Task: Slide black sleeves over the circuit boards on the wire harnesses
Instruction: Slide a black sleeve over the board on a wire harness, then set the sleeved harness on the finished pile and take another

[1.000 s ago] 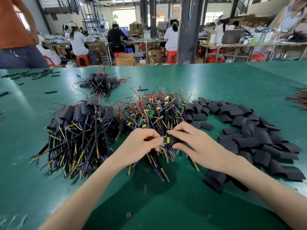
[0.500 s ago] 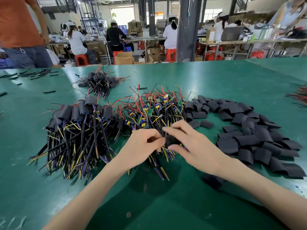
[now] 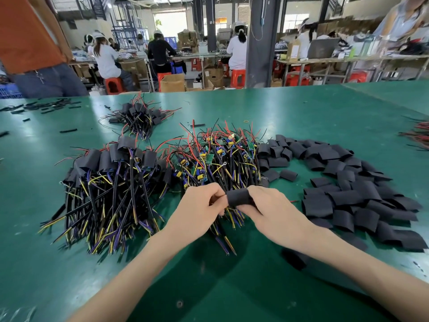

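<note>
My right hand [image 3: 276,211] pinches a black sleeve [image 3: 238,197] just in front of the middle pile. My left hand [image 3: 199,205] meets it from the left, fingers curled on the harness end that enters the sleeve; the board itself is hidden. Wires [image 3: 226,238] of that harness hang below my hands. Behind them lies the pile of bare harnesses [image 3: 220,156] with green boards showing. A pile of sleeved harnesses [image 3: 109,182] lies to the left. Loose black sleeves [image 3: 348,182] spread out on the right.
On the green table [image 3: 301,117], a smaller sleeved bundle [image 3: 139,117] lies farther back and thin black tube pieces [image 3: 51,105] lie at far left. More red wires [image 3: 417,135] sit at the right edge. A person in orange [image 3: 30,43] stands at the far left corner.
The yellow part of the board seen between my fingers a second ago is now covered; the black sleeve has moved left over it and shows fully between my two hands.
</note>
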